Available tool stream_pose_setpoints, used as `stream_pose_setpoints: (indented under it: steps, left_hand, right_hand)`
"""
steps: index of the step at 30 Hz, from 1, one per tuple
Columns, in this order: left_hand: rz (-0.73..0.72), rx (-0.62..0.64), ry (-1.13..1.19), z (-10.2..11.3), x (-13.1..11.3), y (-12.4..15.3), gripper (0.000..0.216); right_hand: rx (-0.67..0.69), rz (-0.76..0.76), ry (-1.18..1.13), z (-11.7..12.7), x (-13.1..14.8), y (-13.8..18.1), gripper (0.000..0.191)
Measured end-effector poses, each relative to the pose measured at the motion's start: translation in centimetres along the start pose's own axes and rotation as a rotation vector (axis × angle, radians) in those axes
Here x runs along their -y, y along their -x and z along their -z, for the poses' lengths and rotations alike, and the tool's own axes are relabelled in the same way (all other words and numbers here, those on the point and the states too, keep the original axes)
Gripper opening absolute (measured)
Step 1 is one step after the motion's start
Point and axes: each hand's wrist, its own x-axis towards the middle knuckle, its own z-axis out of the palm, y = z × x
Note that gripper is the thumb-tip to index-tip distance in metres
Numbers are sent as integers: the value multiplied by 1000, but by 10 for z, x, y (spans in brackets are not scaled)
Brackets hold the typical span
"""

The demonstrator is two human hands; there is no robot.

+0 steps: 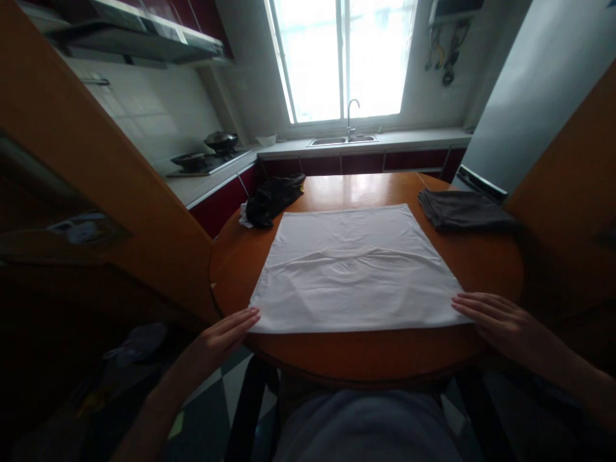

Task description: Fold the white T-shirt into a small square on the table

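A white T-shirt [356, 292] lies flat on the wooden table, folded over so that its neckline crosses the middle. The near fold runs straight along the table's front. At the near left corner, my left hand [226, 332] rests its fingertips on the cloth, fingers stretched out and close together. My right hand [500, 317] touches the near right corner with its fingers extended and slightly apart. Both thumbs are mostly hidden. The far part of the shirt is a single smooth panel with light wrinkles.
The round wooden table [366, 356] holds a crumpled black garment [274, 200] at the far left and a folded dark grey cloth [464, 210] at the right. Beyond are a sink [330, 140], a stove [209, 163] with pans, and a fridge [524, 96].
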Motion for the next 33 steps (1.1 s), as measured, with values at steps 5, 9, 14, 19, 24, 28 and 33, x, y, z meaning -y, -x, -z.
stream_pose_setpoints:
  steps: [5,9,14,19,24,28,33]
  left_hand:
    - [26,-34,21,-1,8,-4,37]
    - [49,-67,46,-8,13,-6,34]
    - [86,-62,153,-3,12,-1,32]
    - [127,-58,293,24,-3,1,24]
    - [192,-25,407,55,-15,0,20]
    - [244,-62,463,70,-15,-8,23]
    - [393,-245,447,73,6,-31,28]
  right_hand:
    - [-45,-32,-44,-5,-6,3,39]
    - [-58,-104,-88,-9,-10,6,33]
    - [-12,-176,-231,1,-10,7,29]
    - [21,-252,-443,29,-2,-2,21]
    - [124,-380,-640,66,0,-12,20]
    - [138,-472,-726,90,-6,-27,24]
    - [65,-564,-734,100,-26,-61,40]
